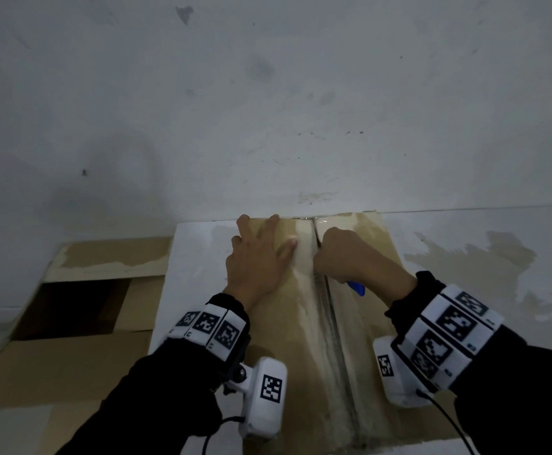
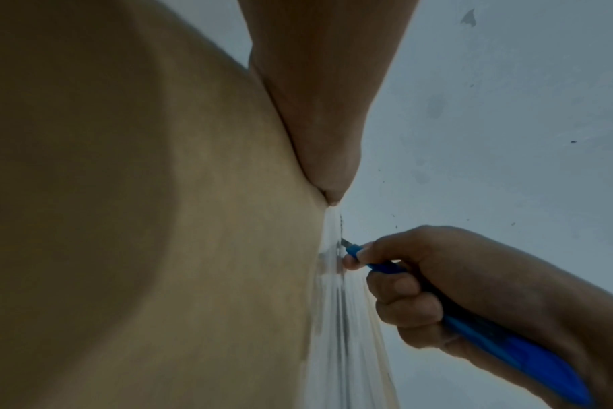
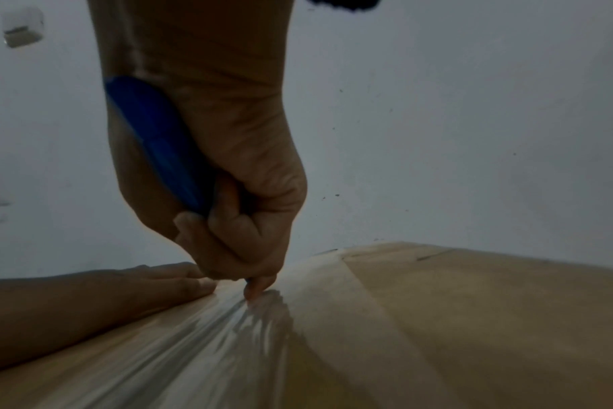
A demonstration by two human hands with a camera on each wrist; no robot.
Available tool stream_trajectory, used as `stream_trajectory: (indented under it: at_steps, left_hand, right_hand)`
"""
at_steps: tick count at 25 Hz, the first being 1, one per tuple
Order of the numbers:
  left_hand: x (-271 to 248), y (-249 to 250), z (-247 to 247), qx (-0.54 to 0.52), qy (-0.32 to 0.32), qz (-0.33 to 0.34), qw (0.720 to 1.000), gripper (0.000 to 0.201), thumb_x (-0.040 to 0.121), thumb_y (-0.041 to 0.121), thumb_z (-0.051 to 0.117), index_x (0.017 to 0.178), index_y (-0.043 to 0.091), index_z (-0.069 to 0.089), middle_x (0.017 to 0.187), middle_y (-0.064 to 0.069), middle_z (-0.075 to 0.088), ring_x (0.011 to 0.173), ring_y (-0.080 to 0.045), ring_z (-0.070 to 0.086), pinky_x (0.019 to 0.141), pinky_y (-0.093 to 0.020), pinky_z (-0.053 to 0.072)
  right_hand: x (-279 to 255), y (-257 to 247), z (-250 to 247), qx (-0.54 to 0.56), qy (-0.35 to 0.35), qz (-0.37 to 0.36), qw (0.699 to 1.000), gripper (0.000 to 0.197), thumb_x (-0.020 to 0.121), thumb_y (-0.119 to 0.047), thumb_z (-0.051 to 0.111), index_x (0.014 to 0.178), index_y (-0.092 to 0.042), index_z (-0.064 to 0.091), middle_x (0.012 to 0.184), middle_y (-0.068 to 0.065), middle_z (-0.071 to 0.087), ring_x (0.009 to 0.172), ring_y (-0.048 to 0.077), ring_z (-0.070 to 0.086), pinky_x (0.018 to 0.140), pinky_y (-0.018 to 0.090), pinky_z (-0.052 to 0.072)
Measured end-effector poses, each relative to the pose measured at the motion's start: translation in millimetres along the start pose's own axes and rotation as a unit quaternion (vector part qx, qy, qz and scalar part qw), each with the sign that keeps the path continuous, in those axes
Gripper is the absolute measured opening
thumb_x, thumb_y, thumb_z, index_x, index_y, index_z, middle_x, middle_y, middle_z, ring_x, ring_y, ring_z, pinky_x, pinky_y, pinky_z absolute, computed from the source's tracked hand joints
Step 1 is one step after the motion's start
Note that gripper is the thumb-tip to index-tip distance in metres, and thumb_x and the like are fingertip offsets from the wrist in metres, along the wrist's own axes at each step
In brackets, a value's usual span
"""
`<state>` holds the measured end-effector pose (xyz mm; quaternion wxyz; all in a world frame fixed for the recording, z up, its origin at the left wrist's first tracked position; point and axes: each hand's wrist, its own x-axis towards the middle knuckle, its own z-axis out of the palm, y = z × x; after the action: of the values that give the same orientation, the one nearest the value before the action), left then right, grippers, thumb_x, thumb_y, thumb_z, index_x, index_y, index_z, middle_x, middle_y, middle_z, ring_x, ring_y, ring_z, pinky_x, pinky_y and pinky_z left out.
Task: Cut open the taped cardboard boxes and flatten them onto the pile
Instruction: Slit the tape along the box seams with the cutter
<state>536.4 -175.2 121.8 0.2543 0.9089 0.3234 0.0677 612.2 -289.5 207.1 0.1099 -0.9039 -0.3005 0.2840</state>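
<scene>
Fingers [image 1: 269, 224] of the left hand [image 1: 261, 254] lie flat and spread on the matte brown cardboard box [image 1: 366, 257], left of its glossy clear tape seam [image 1: 328, 310]. Right hand [image 1: 343, 254] is fisted round a blue plastic utility knife [image 2: 508, 346], blade tip at the seam, just beside those fingertips.

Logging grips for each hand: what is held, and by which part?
Right hand grips the blue cutter around its handle. Left hand holds nothing, pressing flat on the box.
</scene>
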Motion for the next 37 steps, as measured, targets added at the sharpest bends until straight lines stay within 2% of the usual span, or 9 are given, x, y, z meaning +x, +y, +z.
stream_trajectory:
  at_steps: [10, 15, 20, 23, 27, 28, 30, 32, 37]
  left_hand:
    - [-1.2, 1.4, -2.1, 0.011, -0.012, -0.002, 1.000, 0.059, 0.093, 0.060, 0.036, 0.144, 0.033, 0.025, 0.146, -0.009, 0.011, 0.118, -0.037, 0.039, 0.091, -0.045, 0.040]
    - [-2.4, 3.3, -2.8, -0.014, -0.015, -0.008, 1.000, 0.059, 0.092, 0.058, 0.039, 0.144, 0.034, 0.026, 0.148, -0.007, 0.008, 0.123, -0.039, 0.036, 0.096, -0.047, 0.038]
    - [-13.7, 6.5, -8.0, -0.023, 0.058, 0.034, 0.997, 0.045, 0.089, 0.042, 0.055, 0.131, 0.030, 0.044, 0.134, -0.008, 0.025, 0.124, -0.032, 0.028, 0.101, -0.044, 0.027]
    - [-48.0, 16.3, -10.7, 0.073, -0.032, 0.121, 0.990, 0.051, 0.089, 0.045, 0.053, 0.136, 0.032, 0.039, 0.139, -0.005, 0.026, 0.132, -0.029, 0.021, 0.106, -0.044, 0.018]
    - [-127.6, 7.5, 1.9, 0.212, -0.151, 0.187, 0.947, 0.067, 0.096, 0.059, 0.026, 0.152, 0.029, 0.004, 0.159, -0.006, -0.007, 0.145, -0.027, -0.008, 0.114, -0.047, 0.001]
    - [-146.2, 1.0, 6.5, 0.222, -0.147, 0.189, 0.945, 0.069, 0.093, 0.064, 0.012, 0.152, 0.030, 0.000, 0.160, -0.005, -0.009, 0.146, -0.027, -0.010, 0.114, -0.049, 0.000]
    - [-169.9, -8.0, 14.6, 0.222, -0.067, 0.204, 0.951, 0.075, 0.089, 0.066, -0.004, 0.151, 0.030, 0.015, 0.160, -0.004, 0.008, 0.147, -0.030, 0.009, 0.113, -0.055, 0.013]
    - [-178.6, -11.0, 18.5, 0.201, -0.025, 0.201, 0.958, 0.067, 0.094, 0.061, 0.007, 0.145, 0.029, 0.036, 0.153, -0.005, 0.032, 0.140, -0.030, 0.031, 0.107, -0.057, 0.027]
    - [-181.4, -8.9, 22.6, 0.165, 0.012, 0.189, 0.968, 0.070, 0.086, 0.066, 0.010, 0.148, 0.036, 0.024, 0.159, 0.004, 0.015, 0.147, -0.021, 0.007, 0.114, -0.050, 0.012]
  right_hand:
    - [-41.8, 19.3, 16.7, -0.063, -0.071, -0.002, 0.996, 0.032, 0.093, -0.010, 0.043, 0.063, -0.013, 0.034, 0.065, 0.001, 0.041, 0.053, 0.010, 0.037, 0.046, 0.018, 0.032]
    - [-72.2, 32.8, 27.1, -0.010, -0.134, -0.001, 0.991, 0.027, 0.090, -0.005, 0.041, 0.064, -0.010, 0.041, 0.058, 0.008, 0.047, 0.044, 0.015, 0.047, 0.045, 0.021, 0.040]
    - [-87.7, 33.2, 42.3, -0.015, -0.071, 0.000, 0.997, 0.034, 0.092, -0.008, 0.045, 0.062, -0.015, 0.031, 0.057, 0.004, 0.035, 0.045, 0.014, 0.033, 0.042, 0.022, 0.028]
    - [-93.6, 32.5, 49.8, -0.009, -0.034, 0.002, 0.999, 0.035, 0.093, -0.010, 0.046, 0.063, -0.015, 0.030, 0.059, 0.003, 0.034, 0.046, 0.013, 0.032, 0.041, 0.021, 0.026]
    - [-103.0, 35.5, 55.3, 0.020, 0.004, -0.014, 1.000, 0.039, 0.090, -0.008, 0.049, 0.061, -0.015, 0.024, 0.056, 0.003, 0.028, 0.046, 0.014, 0.024, 0.040, 0.020, 0.021]
    - [-106.0, 36.5, 55.0, 0.030, 0.007, -0.021, 0.999, 0.039, 0.089, -0.005, 0.048, 0.060, -0.016, 0.023, 0.054, 0.003, 0.026, 0.045, 0.014, 0.023, 0.038, 0.019, 0.020]
    - [-109.4, 38.0, 53.0, 0.041, 0.005, -0.026, 0.999, 0.040, 0.088, -0.002, 0.046, 0.057, -0.015, 0.024, 0.049, 0.004, 0.029, 0.043, 0.015, 0.027, 0.038, 0.019, 0.021]
    - [-113.1, 39.4, 50.3, 0.040, -0.005, -0.033, 0.999, 0.039, 0.087, -0.001, 0.045, 0.053, -0.013, 0.029, 0.040, 0.004, 0.035, 0.042, 0.017, 0.032, 0.039, 0.020, 0.026]
    - [-134.3, 43.8, 50.7, 0.007, -0.061, -0.048, 0.997, 0.036, 0.088, 0.000, 0.042, 0.053, -0.008, 0.045, 0.052, 0.012, 0.046, 0.045, 0.020, 0.041, 0.048, 0.025, 0.035]
